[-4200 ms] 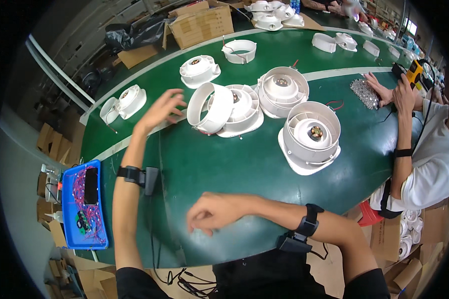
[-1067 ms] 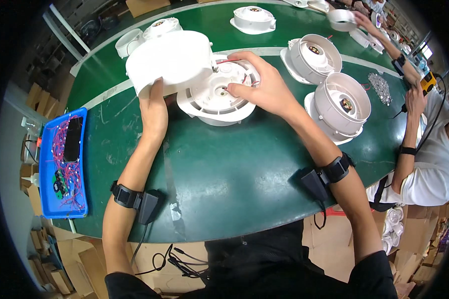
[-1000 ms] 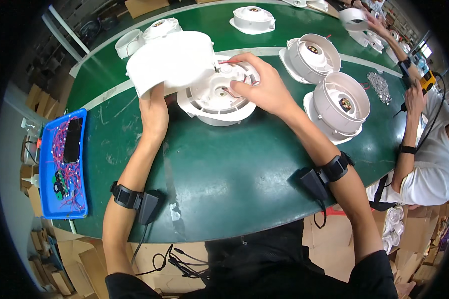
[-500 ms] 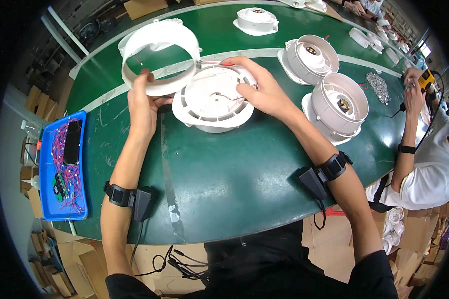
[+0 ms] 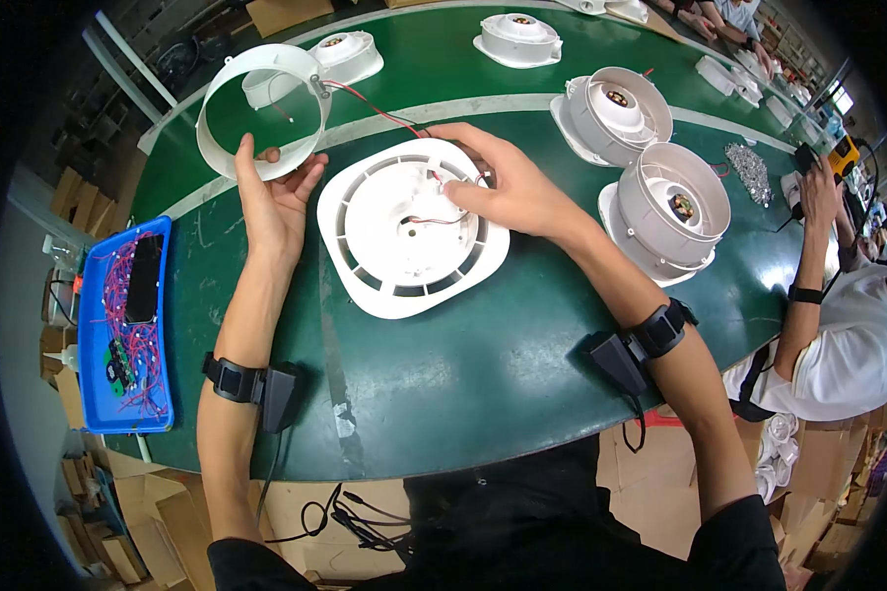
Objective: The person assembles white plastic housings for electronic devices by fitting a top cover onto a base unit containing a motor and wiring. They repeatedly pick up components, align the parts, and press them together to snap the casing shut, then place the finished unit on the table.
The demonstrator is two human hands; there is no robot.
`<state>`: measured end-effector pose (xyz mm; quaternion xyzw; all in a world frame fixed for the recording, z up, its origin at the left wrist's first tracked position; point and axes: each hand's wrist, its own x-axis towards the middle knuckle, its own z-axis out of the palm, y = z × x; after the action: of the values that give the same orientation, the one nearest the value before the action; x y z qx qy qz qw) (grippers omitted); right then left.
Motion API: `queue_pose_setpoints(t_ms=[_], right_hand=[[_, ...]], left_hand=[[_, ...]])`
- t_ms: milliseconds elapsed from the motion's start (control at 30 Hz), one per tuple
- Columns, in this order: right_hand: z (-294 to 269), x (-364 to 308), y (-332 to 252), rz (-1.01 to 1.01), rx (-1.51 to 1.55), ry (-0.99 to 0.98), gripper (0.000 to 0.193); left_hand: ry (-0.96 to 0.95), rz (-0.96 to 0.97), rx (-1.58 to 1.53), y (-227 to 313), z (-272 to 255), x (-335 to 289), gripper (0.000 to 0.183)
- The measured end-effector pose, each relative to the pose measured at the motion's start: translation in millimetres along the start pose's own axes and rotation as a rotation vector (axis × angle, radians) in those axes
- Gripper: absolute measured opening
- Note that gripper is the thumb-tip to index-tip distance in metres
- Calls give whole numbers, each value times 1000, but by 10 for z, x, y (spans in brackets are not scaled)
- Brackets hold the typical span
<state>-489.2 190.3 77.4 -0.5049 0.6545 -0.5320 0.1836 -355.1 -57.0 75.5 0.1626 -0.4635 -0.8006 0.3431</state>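
My left hand (image 5: 274,212) grips a white plastic ring (image 5: 208,138) at its lower edge, the thumb inside and the fingers bent beneath. A red wire (image 5: 370,98) runs from the ring's side to a white round fan base (image 5: 375,227) with a slotted rim and rounded square flange. My right hand (image 5: 512,187) holds this base at its upper right edge. Its thumb presses on the flat centre disc beside short thin wires, while the other fingers curl behind the edge, partly hidden. The base is tilted with its disc facing me, above the green table (image 5: 463,384).
Two white fan housings (image 5: 660,212) stand at right, with more (image 5: 517,41) farther back. Small metal parts (image 5: 749,172) lie in a pile near a co-worker's hand (image 5: 818,192) and yellow tool (image 5: 844,158). At left sits a blue tray (image 5: 91,345) of red wires and circuit boards.
The ring has moved left and away from the base, baring the red wire between them. My right hand has tipped the base so its disc faces me more fully.
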Motion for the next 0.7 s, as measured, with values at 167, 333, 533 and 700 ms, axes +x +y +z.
queue_pose_setpoints(t_ms=[167, 333, 533, 700], right_hand=[[7, 15, 73, -16, 44, 58, 54], [-10, 2, 87, 3, 30, 62, 55], [3, -8, 42, -48, -33, 62, 57], [38, -7, -46, -30, 20, 28, 61]], left_hand=[[-38, -7, 46, -35, 57, -55, 41], [-114, -8, 109, -53, 112, -112, 38], [-32, 0, -2, -42, 51, -46, 41], [14, 96, -150, 87, -153, 178, 43]])
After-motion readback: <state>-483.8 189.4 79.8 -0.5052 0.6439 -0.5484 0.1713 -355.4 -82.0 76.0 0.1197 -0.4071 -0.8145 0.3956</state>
